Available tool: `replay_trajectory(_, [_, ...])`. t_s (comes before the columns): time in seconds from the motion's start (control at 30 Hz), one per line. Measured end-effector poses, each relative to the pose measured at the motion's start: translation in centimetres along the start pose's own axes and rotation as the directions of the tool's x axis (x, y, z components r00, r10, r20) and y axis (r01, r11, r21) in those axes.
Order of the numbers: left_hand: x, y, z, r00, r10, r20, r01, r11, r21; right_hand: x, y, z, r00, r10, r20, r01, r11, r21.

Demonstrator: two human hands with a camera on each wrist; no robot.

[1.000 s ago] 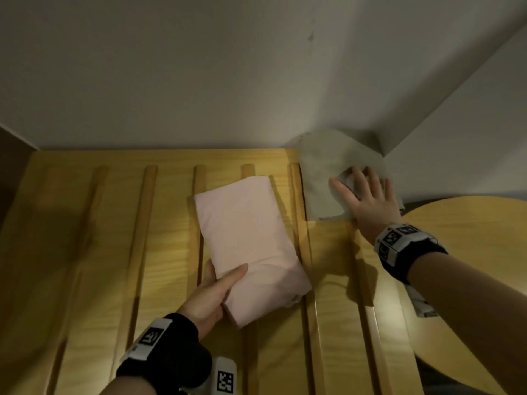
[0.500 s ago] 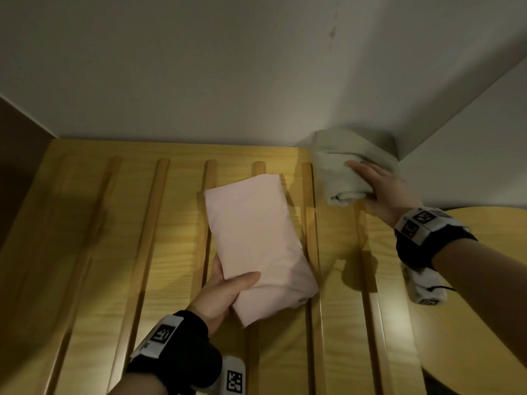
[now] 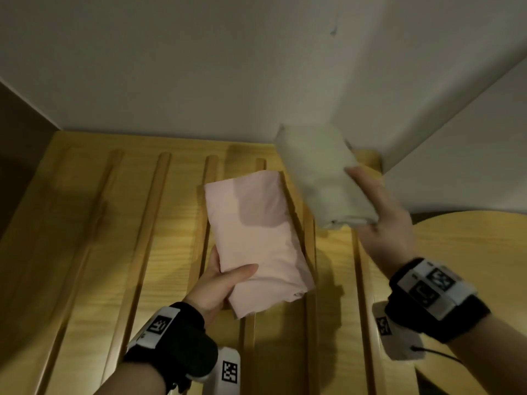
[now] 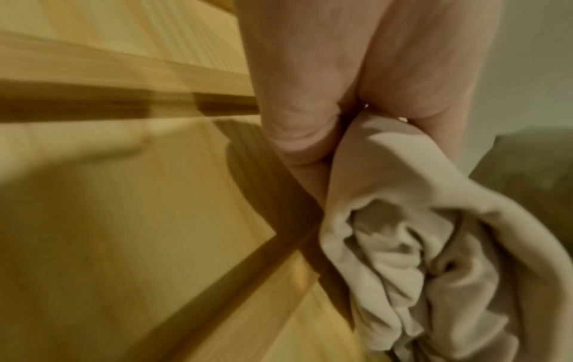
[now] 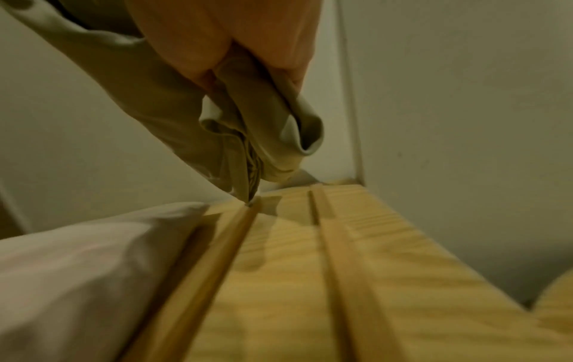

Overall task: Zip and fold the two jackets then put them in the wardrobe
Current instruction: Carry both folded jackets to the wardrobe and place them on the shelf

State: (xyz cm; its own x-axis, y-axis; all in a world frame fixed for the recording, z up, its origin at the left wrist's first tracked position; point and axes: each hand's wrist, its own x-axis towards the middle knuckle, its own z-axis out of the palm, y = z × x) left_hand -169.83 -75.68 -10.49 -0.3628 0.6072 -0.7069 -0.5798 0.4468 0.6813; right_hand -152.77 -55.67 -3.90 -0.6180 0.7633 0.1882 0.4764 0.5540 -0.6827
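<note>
— What's the biggest thing you can see from there?

— The slatted wooden shelf (image 3: 159, 238) of the wardrobe, pale pine with raised battens running front to back. White walls (image 3: 199, 67) close it in behind and at the right. Off at about four o'clock there's a round wooden tabletop (image 3: 470, 252), lower down and outside the wardrobe.

— And the jackets?

— Both folded into bundles. The pink jacket (image 3: 253, 238) sits near the middle of the shelf, its long side pointing roughly toward twelve o'clock. I cannot tell whether its far end rests on the battens. The pale green jacket (image 3: 322, 178) is at about one o'clock, toward the back right corner, tilted; in the right wrist view one lower corner of it (image 5: 248, 137) just touches a batten while the rest is clear of the wood. It's blurred in the head view.

— The hands?

— The left hand (image 3: 219, 286) grips the near end of the pink bundle, thumb on top, fingers underneath. Up close, the left wrist view shows the fingers (image 4: 297, 102) closed round bunched layers of fabric (image 4: 418, 245). The right hand (image 3: 382, 220) clasps the near right edge of the green bundle, thumb over the top, the fabric pinched tight. Each wrist carries a black band with printed markers.
</note>
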Motion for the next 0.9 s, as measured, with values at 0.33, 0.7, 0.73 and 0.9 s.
replay_trajectory(0.33, [-0.6, -0.1, -0.4, 0.998, -0.011, 0.06, 0.012, 1.0, -0.019, -5.6, -6.5, 5.4, 0.894, -0.269, 0.358, 0.395, 0.849, -0.35])
replay_trajectory(0.7, [-1.7, 0.1, -1.0, 0.989, -0.091, 0.114, 0.129, 0.912, -0.389, -7.1, -5.8, 7.6, 0.864, -0.126, 0.488, 0.366, 0.823, -0.435])
replay_trajectory(0.73, [-1.8, 0.3, -1.1, 0.985, -0.082, 0.153, 0.132, 0.927, -0.351, -7.1, -5.8, 7.7, 0.857, -0.11, 0.504, 0.358, 0.829, -0.429])
replay_trajectory(0.9, [-1.6, 0.5, -0.6, 0.979, -0.101, 0.179, 0.126, 0.982, -0.137, -7.2, -6.0, 8.1, 0.817, 0.001, 0.576, 0.289, 0.865, -0.411])
